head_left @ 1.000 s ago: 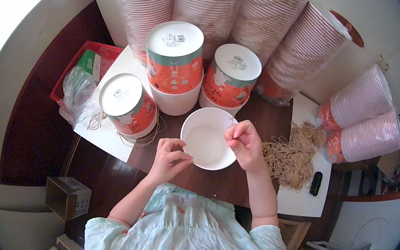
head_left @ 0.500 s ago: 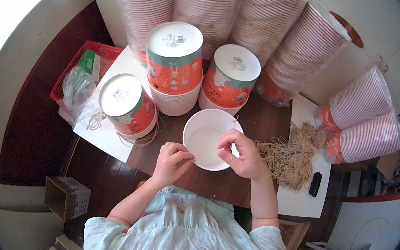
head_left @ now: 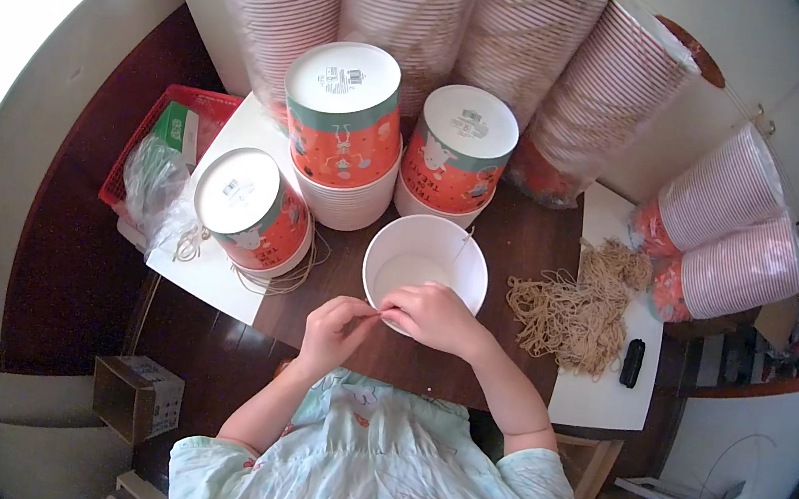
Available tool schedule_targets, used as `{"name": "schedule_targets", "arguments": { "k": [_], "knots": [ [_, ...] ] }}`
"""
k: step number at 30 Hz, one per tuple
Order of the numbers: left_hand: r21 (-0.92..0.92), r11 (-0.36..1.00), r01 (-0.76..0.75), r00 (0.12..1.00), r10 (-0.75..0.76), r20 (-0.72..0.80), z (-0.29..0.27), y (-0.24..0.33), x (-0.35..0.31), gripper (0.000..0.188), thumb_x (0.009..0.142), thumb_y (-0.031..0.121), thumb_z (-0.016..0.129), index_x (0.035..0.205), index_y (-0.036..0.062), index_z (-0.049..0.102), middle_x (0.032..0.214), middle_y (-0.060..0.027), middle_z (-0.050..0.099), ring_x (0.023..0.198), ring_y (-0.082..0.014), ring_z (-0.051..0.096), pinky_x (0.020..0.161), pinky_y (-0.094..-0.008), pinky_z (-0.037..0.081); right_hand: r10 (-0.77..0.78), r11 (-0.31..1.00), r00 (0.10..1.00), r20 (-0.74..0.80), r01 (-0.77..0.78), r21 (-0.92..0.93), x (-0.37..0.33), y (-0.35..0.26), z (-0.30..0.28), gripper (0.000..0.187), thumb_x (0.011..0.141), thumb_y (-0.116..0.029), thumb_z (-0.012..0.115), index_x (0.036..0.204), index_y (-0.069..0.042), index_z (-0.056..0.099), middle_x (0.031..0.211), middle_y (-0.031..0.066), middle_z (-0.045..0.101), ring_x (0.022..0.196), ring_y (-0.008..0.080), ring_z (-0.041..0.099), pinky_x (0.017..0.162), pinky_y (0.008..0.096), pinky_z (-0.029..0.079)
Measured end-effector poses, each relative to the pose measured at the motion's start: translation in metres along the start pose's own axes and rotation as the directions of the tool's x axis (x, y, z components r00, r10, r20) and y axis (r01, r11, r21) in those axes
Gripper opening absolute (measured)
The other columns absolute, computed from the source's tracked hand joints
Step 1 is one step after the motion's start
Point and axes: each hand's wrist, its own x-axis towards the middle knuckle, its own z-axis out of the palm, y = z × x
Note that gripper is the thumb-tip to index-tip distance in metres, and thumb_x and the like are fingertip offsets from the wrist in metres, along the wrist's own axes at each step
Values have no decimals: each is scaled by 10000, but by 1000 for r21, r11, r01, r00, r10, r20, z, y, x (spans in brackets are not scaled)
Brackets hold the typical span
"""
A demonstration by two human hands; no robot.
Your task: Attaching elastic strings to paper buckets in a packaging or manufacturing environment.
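Note:
An open white paper bucket [head_left: 465,276] stands in front of me on the brown table. A short piece of string [head_left: 464,243] shows at its far right rim. At the near left rim my left hand [head_left: 333,330] is closed in a pinch. My right hand [head_left: 433,317] reaches across the bucket's near side, its fingertips pinched together against the left ones. Whatever lies between the fingertips is too small to make out. To the right lies a tangled heap of beige string [head_left: 567,317].
Upside-down orange buckets [head_left: 340,146] stand in stacks behind, and another orange bucket [head_left: 262,221] sits left with string round its base. Tall wrapped bucket stacks [head_left: 403,28] line the back. A black object [head_left: 632,363] lies right; a red basket [head_left: 148,131] is far left.
My right hand has come down and left from above the bucket's right side to meet my left hand at the near left rim. The left hand stays pinched, nearly in place.

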Motion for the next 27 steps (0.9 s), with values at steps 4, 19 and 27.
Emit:
{"name": "schedule_targets", "arguments": {
  "k": [4,19,27],
  "knots": [
    [45,999,15,1000,-16,13,0,-1,-4,116,699,-7,662,795,15,600,788,-91,621,705,-210,612,602,-287,485,-37,999,998,-43,37,4,-1,0,3,129,778,-189,593,820,-67,590,792,63,616,734,258,591,646,375,449],
    [-22,997,68,996,-69,-53,10,-7,-13,136,693,-46,622,813,9,589,782,-125,616,714,-258,619,625,-309,494,-90,995,981,-172,94,16,-3,4,10,66,767,-134,566,790,-78,540,770,50,564,793,232,561,707,362,379],
    [-535,666,519,851,-462,250,9,-23,-17,84,849,80,555,880,5,575,789,-53,621,730,-107,605,596,-224,491,-135,989,967,-216,120,-81,-10,-8,4,70,761,-156,592,784,-103,553,735,36,560,758,213,550,705,360,380]
  ]
}}
